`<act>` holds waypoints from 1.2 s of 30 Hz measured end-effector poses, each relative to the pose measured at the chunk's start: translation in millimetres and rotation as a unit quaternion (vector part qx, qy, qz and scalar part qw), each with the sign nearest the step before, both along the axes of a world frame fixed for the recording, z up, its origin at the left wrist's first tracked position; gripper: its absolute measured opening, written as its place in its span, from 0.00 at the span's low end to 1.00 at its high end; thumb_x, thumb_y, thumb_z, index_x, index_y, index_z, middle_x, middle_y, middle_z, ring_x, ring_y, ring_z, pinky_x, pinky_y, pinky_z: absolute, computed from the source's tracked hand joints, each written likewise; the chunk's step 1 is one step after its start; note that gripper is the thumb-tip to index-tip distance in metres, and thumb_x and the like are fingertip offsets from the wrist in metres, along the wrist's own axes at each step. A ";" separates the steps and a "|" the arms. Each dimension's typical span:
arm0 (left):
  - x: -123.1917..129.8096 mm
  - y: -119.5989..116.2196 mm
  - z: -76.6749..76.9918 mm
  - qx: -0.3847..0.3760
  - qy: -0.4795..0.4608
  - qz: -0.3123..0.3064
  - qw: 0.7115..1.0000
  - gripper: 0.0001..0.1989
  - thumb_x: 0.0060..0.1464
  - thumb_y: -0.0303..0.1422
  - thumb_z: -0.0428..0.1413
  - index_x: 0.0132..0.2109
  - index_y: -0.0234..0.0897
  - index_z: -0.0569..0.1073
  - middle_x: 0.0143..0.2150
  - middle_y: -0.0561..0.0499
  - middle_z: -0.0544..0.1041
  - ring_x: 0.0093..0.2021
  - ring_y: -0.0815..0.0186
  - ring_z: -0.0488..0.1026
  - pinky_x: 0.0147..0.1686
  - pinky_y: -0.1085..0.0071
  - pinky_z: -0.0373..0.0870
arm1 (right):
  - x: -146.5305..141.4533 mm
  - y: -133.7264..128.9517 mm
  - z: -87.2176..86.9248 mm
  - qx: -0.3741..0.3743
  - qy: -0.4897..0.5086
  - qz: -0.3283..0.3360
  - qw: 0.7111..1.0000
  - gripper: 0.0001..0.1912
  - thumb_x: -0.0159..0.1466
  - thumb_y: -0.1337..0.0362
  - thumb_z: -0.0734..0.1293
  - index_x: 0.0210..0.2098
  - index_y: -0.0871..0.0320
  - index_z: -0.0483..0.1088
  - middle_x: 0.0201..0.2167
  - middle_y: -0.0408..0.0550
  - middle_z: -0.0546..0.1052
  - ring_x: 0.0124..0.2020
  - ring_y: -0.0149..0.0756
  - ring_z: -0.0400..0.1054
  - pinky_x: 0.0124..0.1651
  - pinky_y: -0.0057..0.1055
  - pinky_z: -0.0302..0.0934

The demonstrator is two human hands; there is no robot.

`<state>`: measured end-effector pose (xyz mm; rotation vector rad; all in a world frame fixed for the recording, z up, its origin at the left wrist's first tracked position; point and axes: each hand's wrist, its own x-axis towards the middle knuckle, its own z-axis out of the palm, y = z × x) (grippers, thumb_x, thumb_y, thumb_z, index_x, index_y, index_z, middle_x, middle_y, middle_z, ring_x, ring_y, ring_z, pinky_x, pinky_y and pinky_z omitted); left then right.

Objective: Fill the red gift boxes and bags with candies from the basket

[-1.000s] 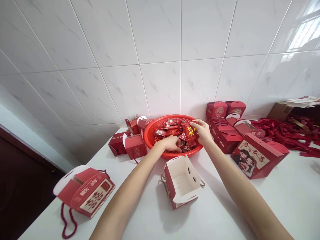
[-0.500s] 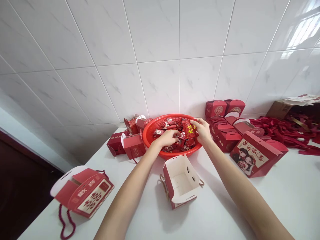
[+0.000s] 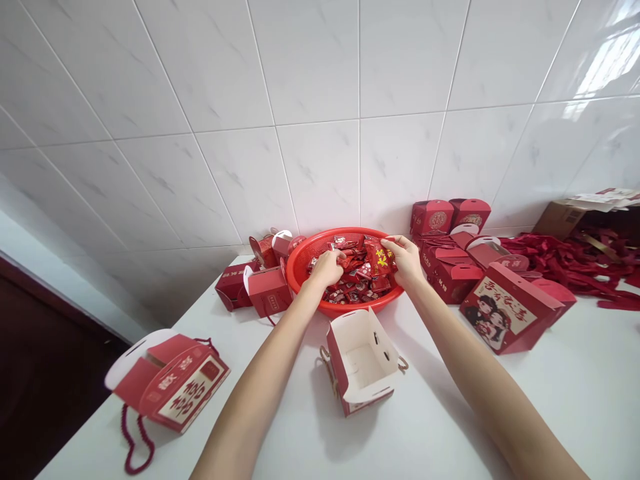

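A red plastic basket holds many small red-wrapped candies. My left hand reaches into its left side, fingers curled down among the candies; whatever is between the fingertips is hidden. At the right side my right hand pinches a larger red packet with yellow characters, thumb and fingers at its edge. In front of the basket stands an open red gift box, pale inside, with rope handles at its sides. Nothing shows inside this box.
At the left edge of the white table lies a red box with a cord handle. More red boxes stand left of the basket. Stacked boxes, a picture box and red ribbons fill the right, before a tiled wall.
My left hand has shifted slightly left and back within the basket, uncovering candies near the middle. My right hand stays on the packet. The open box has not moved.
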<state>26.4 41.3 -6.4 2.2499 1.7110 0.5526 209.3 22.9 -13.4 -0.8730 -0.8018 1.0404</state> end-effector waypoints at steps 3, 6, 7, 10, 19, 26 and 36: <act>-0.9 3.8 -5.5 -0.024 0.015 -0.025 0.999 0.29 0.48 0.19 0.57 0.58 0.35 0.71 0.61 0.39 0.73 0.60 0.53 0.70 0.59 0.63 0.66 | -0.3 -0.4 0.3 0.002 0.002 -0.001 1.000 0.15 0.41 0.59 0.75 0.24 0.53 0.67 0.21 0.39 0.75 0.26 0.35 0.70 0.30 0.32 0.66; 0.1 5.5 -8.0 -0.047 0.024 -0.061 0.997 0.34 0.45 0.20 0.60 0.62 0.36 0.68 0.65 0.40 0.68 0.63 0.52 0.68 0.61 0.64 0.65 | -0.6 -0.7 0.2 0.001 0.003 -0.002 1.000 0.15 0.41 0.59 0.76 0.24 0.53 0.67 0.21 0.39 0.75 0.25 0.35 0.69 0.29 0.32 0.66; 0.5 5.7 -8.2 -0.052 0.026 -0.072 0.996 0.35 0.45 0.21 0.60 0.63 0.36 0.67 0.66 0.40 0.67 0.64 0.52 0.66 0.62 0.64 0.64 | -0.6 -0.7 -0.1 0.001 0.003 -0.002 1.000 0.15 0.41 0.58 0.76 0.24 0.53 0.67 0.21 0.39 0.75 0.25 0.35 0.69 0.29 0.32 0.65; 1.1 6.5 -8.6 -0.050 0.027 -0.090 0.994 0.36 0.47 0.21 0.59 0.65 0.36 0.65 0.69 0.41 0.63 0.67 0.54 0.63 0.65 0.66 0.60 | -0.1 -0.6 -1.0 0.001 0.005 -0.001 1.000 0.16 0.40 0.58 0.76 0.24 0.53 0.67 0.21 0.39 0.75 0.25 0.36 0.69 0.28 0.32 0.65; 0.8 7.8 -11.0 -0.042 0.056 -0.080 0.994 0.39 0.50 0.20 0.56 0.68 0.42 0.61 0.72 0.41 0.54 0.69 0.53 0.59 0.65 0.64 0.59 | -0.2 -1.1 -1.7 0.003 0.013 -0.003 1.000 0.17 0.39 0.58 0.77 0.24 0.54 0.68 0.21 0.39 0.74 0.24 0.34 0.68 0.27 0.31 0.63; 17.6 -6.9 7.3 -0.015 0.188 -0.088 0.978 0.32 0.53 0.34 0.62 0.64 0.43 0.67 0.67 0.38 0.59 0.67 0.43 0.58 0.64 0.52 0.58 | -0.3 1.4 -2.9 0.021 0.032 -0.032 0.999 0.16 0.40 0.58 0.76 0.24 0.54 0.67 0.21 0.37 0.73 0.24 0.33 0.67 0.29 0.31 0.63; 41.7 9.1 10.6 0.020 0.292 -0.111 0.950 0.37 0.43 0.47 0.68 0.58 0.36 0.72 0.60 0.32 0.67 0.61 0.37 0.62 0.59 0.43 0.59 | 2.5 8.9 -4.3 0.057 0.075 -0.144 0.985 0.15 0.42 0.58 0.73 0.26 0.55 0.66 0.23 0.37 0.71 0.26 0.31 0.67 0.33 0.31 0.64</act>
